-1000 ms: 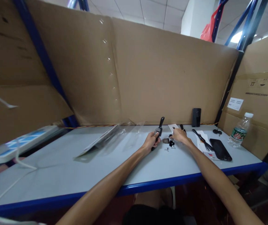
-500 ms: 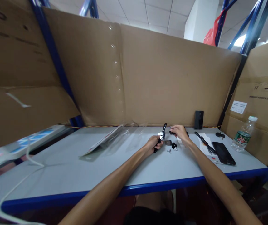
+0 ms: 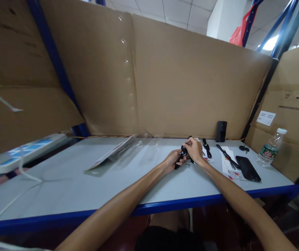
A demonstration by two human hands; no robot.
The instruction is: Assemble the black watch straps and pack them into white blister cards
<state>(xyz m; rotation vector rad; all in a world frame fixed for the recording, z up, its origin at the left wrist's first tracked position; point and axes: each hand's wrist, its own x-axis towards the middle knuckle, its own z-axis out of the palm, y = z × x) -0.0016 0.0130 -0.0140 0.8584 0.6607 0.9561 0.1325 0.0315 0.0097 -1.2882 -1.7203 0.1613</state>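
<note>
My left hand (image 3: 173,161) is closed around a long, slim black piece (image 3: 176,166) with a shiny middle, tilted above the table. Its exact kind is not clear. My right hand (image 3: 194,149) meets it from the right, fingers pinched on a small black part (image 3: 183,150) against the upper side of the long piece. The fingers hide much of where the two meet. Just below the hands, small silver bits (image 3: 187,166) lie on the tabletop. A dark item (image 3: 193,161) shows partly under my right hand.
Right of my hands lie another slim black piece (image 3: 207,148), crossed black strips (image 3: 228,157) on white paper, a phone (image 3: 248,168) and small black items (image 3: 244,149). A black box-like object (image 3: 221,131) and a bottle (image 3: 271,147) stand behind. Clear plastic packaging (image 3: 112,153) lies left; a power strip (image 3: 26,155) sits far left.
My right hand has moved left with the small black part, from beside the long black piece onto it. My left hand still grips that piece. The camera view has shifted slightly.
</note>
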